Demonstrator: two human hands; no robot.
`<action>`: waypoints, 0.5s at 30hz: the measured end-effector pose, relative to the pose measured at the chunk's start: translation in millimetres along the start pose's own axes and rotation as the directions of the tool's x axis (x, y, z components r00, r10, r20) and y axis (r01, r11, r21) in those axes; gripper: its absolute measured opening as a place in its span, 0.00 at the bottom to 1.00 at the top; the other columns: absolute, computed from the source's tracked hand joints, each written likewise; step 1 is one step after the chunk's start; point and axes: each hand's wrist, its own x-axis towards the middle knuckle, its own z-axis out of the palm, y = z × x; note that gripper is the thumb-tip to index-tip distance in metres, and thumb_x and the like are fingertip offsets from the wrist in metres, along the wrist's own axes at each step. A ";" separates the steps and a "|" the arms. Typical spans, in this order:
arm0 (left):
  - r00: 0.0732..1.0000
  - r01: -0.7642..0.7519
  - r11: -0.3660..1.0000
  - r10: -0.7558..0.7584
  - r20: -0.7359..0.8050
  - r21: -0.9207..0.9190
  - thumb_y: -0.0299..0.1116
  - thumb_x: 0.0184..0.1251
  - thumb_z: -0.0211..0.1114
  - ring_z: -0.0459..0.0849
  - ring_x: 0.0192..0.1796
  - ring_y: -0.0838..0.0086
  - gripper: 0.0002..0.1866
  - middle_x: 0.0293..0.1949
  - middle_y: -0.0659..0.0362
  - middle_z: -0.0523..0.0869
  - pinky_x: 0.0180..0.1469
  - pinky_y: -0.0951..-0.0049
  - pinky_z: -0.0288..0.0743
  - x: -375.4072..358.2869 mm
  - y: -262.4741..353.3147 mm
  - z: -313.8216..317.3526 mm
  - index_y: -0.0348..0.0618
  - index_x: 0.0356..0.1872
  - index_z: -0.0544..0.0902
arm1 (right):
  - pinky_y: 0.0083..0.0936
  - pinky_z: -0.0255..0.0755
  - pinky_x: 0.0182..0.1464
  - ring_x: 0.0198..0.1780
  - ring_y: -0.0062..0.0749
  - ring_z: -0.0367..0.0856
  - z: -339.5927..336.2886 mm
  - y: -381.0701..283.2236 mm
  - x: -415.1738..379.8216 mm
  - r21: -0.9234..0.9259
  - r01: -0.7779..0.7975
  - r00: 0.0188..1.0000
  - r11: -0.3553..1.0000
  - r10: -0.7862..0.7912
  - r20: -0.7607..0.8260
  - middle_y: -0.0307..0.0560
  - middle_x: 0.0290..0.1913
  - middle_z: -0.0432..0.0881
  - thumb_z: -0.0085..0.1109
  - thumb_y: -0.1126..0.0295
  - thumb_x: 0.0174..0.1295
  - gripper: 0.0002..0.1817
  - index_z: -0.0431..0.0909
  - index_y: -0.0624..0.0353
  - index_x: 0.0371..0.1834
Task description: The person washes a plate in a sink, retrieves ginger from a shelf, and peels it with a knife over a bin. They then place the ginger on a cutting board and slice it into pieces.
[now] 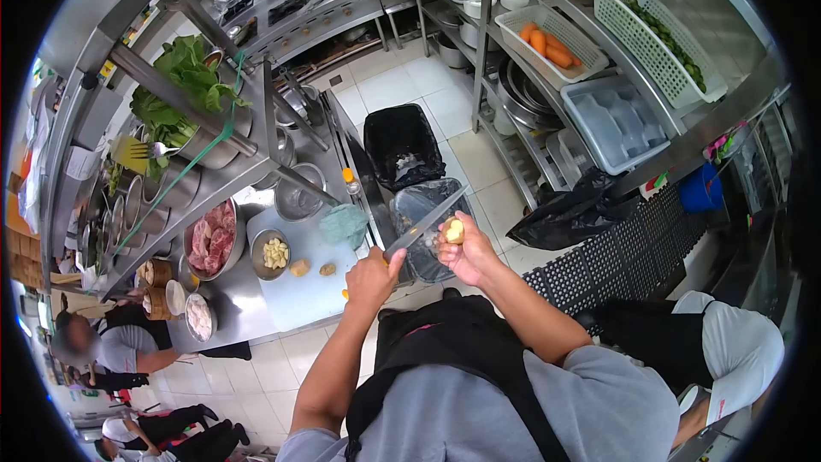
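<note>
My left hand (369, 279) is wrapped round the handle of a large kitchen knife (428, 221), whose blade points up and to the right. In my right hand (467, 255) I grip a pale yellow, partly peeled piece of ginger (453, 230), just beside the blade. Both hands are over a bin lined with clear plastic (419, 265), with scraps in it. To the left, two brown knobs that look like ginger (298, 267) lie on a white cutting board (295, 299). A metal bowl (270, 269) there holds pale peeled pieces, perhaps garlic cloves.
A bowl of raw meat (212, 239) and a green cloth (344, 227) are on the left counter. Beyond the bin stands a black-lined bin (402, 144). Shelving on the right holds carrots (552, 48) in a basket. Co-workers stand at left and right; one white sleeve (744, 342) is close.
</note>
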 end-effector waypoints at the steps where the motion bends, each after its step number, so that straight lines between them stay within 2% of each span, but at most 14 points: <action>1: 1.000 0.013 1.000 -0.013 0.020 0.010 0.67 0.70 0.52 0.88 0.34 0.46 0.34 0.24 0.44 0.86 0.35 0.47 0.77 -0.7 -3.9 0.0 0.39 0.34 0.80 | 0.21 0.62 0.25 0.22 0.21 0.66 1.7 -3.7 -4.2 -0.072 -0.023 1.000 0.997 0.023 -0.009 0.41 0.26 0.73 0.48 0.49 0.75 0.20 0.73 0.56 0.37; 2: 1.000 -0.025 0.999 0.025 0.007 -0.024 0.66 0.70 0.53 0.88 0.33 0.46 0.33 0.25 0.44 0.86 0.35 0.47 0.77 -3.5 5.4 -8.6 0.40 0.35 0.79 | 0.21 0.68 0.27 0.24 0.23 0.70 -2.3 -4.3 -1.2 -0.126 -0.016 1.000 0.992 0.013 -0.020 0.40 0.27 0.74 0.49 0.48 0.74 0.21 0.74 0.55 0.38; 3: 1.000 -0.024 0.999 0.024 0.008 -0.023 0.66 0.70 0.53 0.88 0.33 0.46 0.33 0.25 0.44 0.86 0.35 0.47 0.77 -6.3 16.8 -14.6 0.40 0.35 0.79 | 0.21 0.68 0.27 0.24 0.23 0.70 -5.7 -1.8 0.5 -0.125 -0.017 1.000 0.992 0.015 -0.020 0.40 0.27 0.74 0.49 0.48 0.74 0.21 0.74 0.55 0.38; 5: 0.991 -0.135 0.986 0.132 -0.038 -0.098 0.61 0.69 0.58 0.86 0.31 0.43 0.28 0.25 0.43 0.85 0.35 0.46 0.76 -8.9 42.9 -22.1 0.39 0.35 0.78 | 0.25 0.75 0.32 0.27 0.25 0.74 -9.3 3.2 5.0 -0.092 -0.044 0.999 0.995 0.042 -0.021 0.39 0.28 0.74 0.49 0.47 0.75 0.21 0.75 0.54 0.37; 6: 0.989 -0.150 0.986 0.150 -0.008 -0.076 0.62 0.67 0.60 0.86 0.30 0.45 0.29 0.23 0.45 0.85 0.34 0.48 0.77 -9.4 53.7 -23.5 0.39 0.36 0.77 | 0.27 0.79 0.37 0.30 0.25 0.77 -11.6 7.4 4.5 -0.078 -0.025 1.000 0.997 0.026 0.011 0.38 0.30 0.76 0.47 0.47 0.76 0.21 0.74 0.53 0.37; 7: 0.989 -0.148 0.986 0.148 -0.008 -0.078 0.62 0.67 0.60 0.86 0.30 0.45 0.29 0.23 0.45 0.85 0.34 0.48 0.77 -11.7 59.3 -18.9 0.39 0.36 0.77 | 0.27 0.79 0.37 0.30 0.25 0.77 -12.6 12.6 5.7 -0.080 -0.027 1.000 0.996 0.028 0.011 0.38 0.30 0.76 0.47 0.47 0.76 0.21 0.74 0.53 0.37; 9: 0.970 -0.244 0.967 0.243 -0.015 -0.068 0.64 0.66 0.60 0.87 0.29 0.46 0.31 0.22 0.46 0.84 0.31 0.49 0.77 -13.0 69.6 -13.1 0.39 0.36 0.76 | 0.26 0.78 0.39 0.32 0.24 0.77 -9.4 21.4 8.9 -0.021 0.073 0.991 0.997 -0.075 -0.107 0.37 0.31 0.77 0.45 0.48 0.77 0.20 0.74 0.51 0.36; 10: 0.968 -0.251 0.967 0.252 0.013 -0.055 0.70 0.64 0.57 0.87 0.29 0.47 0.36 0.24 0.43 0.86 0.30 0.47 0.78 -13.6 72.8 -12.7 0.38 0.36 0.76 | 0.25 0.77 0.39 0.34 0.23 0.77 -15.8 21.9 8.3 -0.021 0.034 0.996 0.999 -0.036 -0.077 0.37 0.31 0.77 0.44 0.48 0.77 0.20 0.74 0.51 0.35; 11: 0.967 -0.255 0.966 0.256 0.013 -0.054 0.70 0.64 0.57 0.87 0.29 0.47 0.36 0.24 0.43 0.86 0.30 0.47 0.78 -14.2 72.9 -11.9 0.38 0.36 0.76 | 0.25 0.77 0.39 0.34 0.23 0.77 -9.6 21.2 4.6 -0.020 0.038 0.996 0.999 -0.040 -0.077 0.37 0.31 0.77 0.44 0.48 0.77 0.20 0.74 0.51 0.35; 13: 0.959 -0.283 0.959 0.283 -0.012 -0.029 0.70 0.65 0.57 0.87 0.28 0.47 0.36 0.23 0.44 0.85 0.30 0.48 0.78 -15.7 71.5 -8.0 0.38 0.36 0.76 | 0.24 0.74 0.34 0.29 0.22 0.74 7.5 20.3 -5.2 -0.016 0.048 0.965 0.999 -0.050 -0.257 0.37 0.28 0.74 0.43 0.49 0.78 0.21 0.73 0.51 0.33; 14: 0.958 -0.286 0.958 0.286 -0.010 -0.029 0.70 0.65 0.57 0.87 0.28 0.47 0.36 0.23 0.44 0.85 0.30 0.48 0.78 -15.8 70.8 -7.3 0.38 0.36 0.76 | 0.24 0.74 0.34 0.29 0.22 0.74 -1.4 21.8 -4.1 -0.014 0.050 0.965 0.999 -0.052 -0.259 0.37 0.28 0.74 0.43 0.49 0.78 0.21 0.73 0.51 0.33; 15: 0.966 -0.260 0.965 0.260 -0.018 -0.022 0.68 0.66 0.57 0.87 0.28 0.46 0.34 0.22 0.44 0.85 0.30 0.48 0.78 -15.3 68.8 -7.9 0.39 0.36 0.76 | 0.22 0.71 0.31 0.26 0.21 0.70 -13.9 23.6 -2.4 -0.028 0.062 0.989 0.998 -0.065 -0.135 0.38 0.27 0.72 0.42 0.49 0.78 0.21 0.72 0.52 0.32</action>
